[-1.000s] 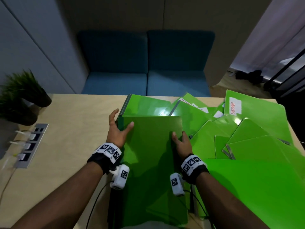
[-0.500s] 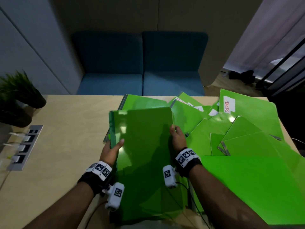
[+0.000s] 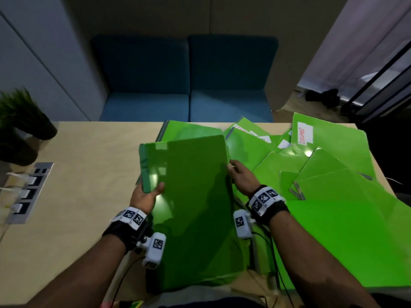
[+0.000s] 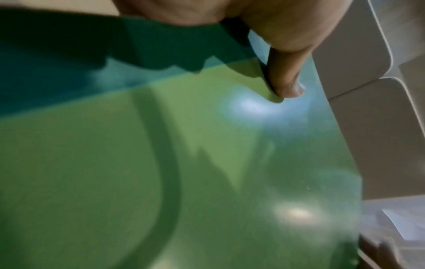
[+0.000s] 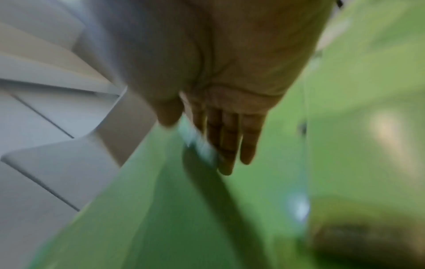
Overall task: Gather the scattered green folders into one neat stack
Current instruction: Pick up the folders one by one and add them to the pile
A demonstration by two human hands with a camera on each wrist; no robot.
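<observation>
I hold a stack of green folders (image 3: 191,196) lifted and tilted over the near middle of the table. My left hand (image 3: 146,196) grips its left edge, thumb (image 4: 285,78) pressed on the glossy cover (image 4: 161,163), fingers hidden beneath. My right hand (image 3: 240,176) holds the right edge, with the thumb on one side and the straight fingers (image 5: 227,145) on the other side of the folder (image 5: 161,209). Several more green folders (image 3: 333,174) lie fanned and overlapping on the right; one bears a white "DOCUMENT" label (image 3: 305,135). Another folder (image 3: 189,130) lies behind the held stack.
The wooden table (image 3: 89,174) is bare on the left. A potted plant (image 3: 20,127) stands at the far left, with a socket panel (image 3: 29,192) holding plugs near it. A blue sofa (image 3: 186,85) is beyond the far edge. Cables (image 3: 262,241) run from my wrists.
The stack rose off the table and tilted, its far end up. My left hand slid back from the far-left corner to the left edge and gripped it. The right hand stayed on the right edge.
</observation>
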